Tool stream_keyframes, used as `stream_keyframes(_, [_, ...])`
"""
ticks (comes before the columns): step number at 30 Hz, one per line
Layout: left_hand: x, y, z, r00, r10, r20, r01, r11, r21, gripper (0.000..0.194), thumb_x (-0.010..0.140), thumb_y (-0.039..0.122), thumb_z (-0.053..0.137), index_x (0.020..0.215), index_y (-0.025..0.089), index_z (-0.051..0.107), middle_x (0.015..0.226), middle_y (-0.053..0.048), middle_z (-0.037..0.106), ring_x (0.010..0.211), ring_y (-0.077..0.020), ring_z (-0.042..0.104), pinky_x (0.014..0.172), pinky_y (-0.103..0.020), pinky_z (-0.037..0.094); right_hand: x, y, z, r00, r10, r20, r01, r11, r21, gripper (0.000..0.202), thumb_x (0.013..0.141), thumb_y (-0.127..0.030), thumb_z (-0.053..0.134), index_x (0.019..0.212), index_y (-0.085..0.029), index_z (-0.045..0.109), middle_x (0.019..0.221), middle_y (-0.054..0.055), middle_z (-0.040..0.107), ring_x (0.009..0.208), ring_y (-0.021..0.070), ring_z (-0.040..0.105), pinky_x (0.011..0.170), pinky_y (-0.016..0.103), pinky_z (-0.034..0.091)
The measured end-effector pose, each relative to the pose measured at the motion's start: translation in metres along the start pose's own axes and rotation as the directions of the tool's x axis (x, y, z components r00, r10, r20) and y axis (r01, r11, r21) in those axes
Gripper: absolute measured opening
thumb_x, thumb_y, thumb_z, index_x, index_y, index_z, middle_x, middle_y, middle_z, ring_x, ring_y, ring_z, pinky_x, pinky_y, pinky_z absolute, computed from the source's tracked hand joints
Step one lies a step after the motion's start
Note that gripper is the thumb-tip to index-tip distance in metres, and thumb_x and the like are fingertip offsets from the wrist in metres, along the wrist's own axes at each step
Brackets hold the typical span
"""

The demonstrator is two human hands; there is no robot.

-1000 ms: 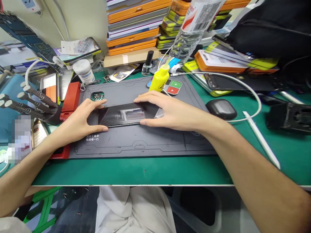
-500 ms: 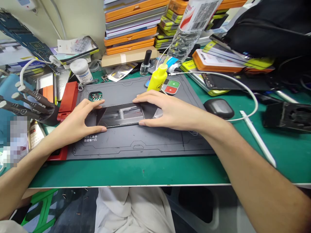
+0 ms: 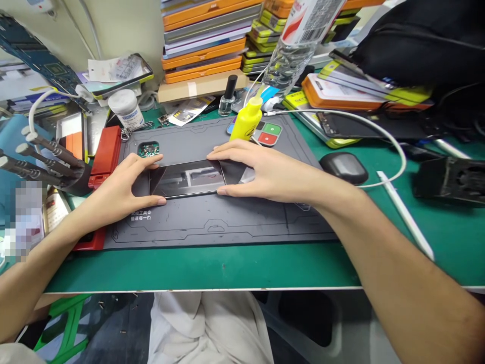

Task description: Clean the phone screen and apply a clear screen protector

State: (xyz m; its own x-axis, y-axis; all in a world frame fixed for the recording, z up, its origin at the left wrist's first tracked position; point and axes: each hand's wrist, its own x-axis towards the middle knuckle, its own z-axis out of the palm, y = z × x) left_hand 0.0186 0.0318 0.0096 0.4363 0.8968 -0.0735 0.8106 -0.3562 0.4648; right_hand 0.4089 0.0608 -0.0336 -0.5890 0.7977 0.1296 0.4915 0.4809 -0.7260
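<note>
A dark glossy phone (image 3: 187,178) lies flat, screen up, on the grey work mat (image 3: 235,220). My left hand (image 3: 131,187) grips its left end, thumb at the near edge and fingers at the far edge. Around the right end are the thumb and fingers of my right hand (image 3: 253,169), closed on the phone the same way. Just behind the right hand stands a yellow bottle (image 3: 246,120). Small parts sit in a tray recess (image 3: 149,150) beyond the left fingertips. Something pale under my right palm is mostly hidden.
At the left are a red holder (image 3: 106,156) and a tool stand (image 3: 71,177). A water bottle (image 3: 293,50) and stacked orange cases (image 3: 204,60) stand behind. Rightward lie a black earbud case (image 3: 343,168), a white cable (image 3: 396,146) and a white stylus (image 3: 405,215).
The view has shifted very slightly. Both hands keep their hold on the phone, which has not visibly moved on the mat.
</note>
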Motion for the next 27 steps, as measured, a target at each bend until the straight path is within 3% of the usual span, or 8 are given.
stream_keyframes(27, [-0.0008,-0.0002,0.0005,1.000,-0.003,-0.006,0.003,1.000,0.012,0.103,0.108,0.085,0.090,0.195,0.039,0.062,0.150,-0.010,0.067,0.142,-0.0399,0.071,0.148,-0.064,0.055,0.0005,0.0029,-0.0018,1.000,0.006,0.014,-0.007,1.000,0.019,0.079,0.098,-0.075,0.095,0.167,-0.038,0.089,0.181,0.011,0.080,0.175,0.0530,0.068,0.155,0.077,0.050])
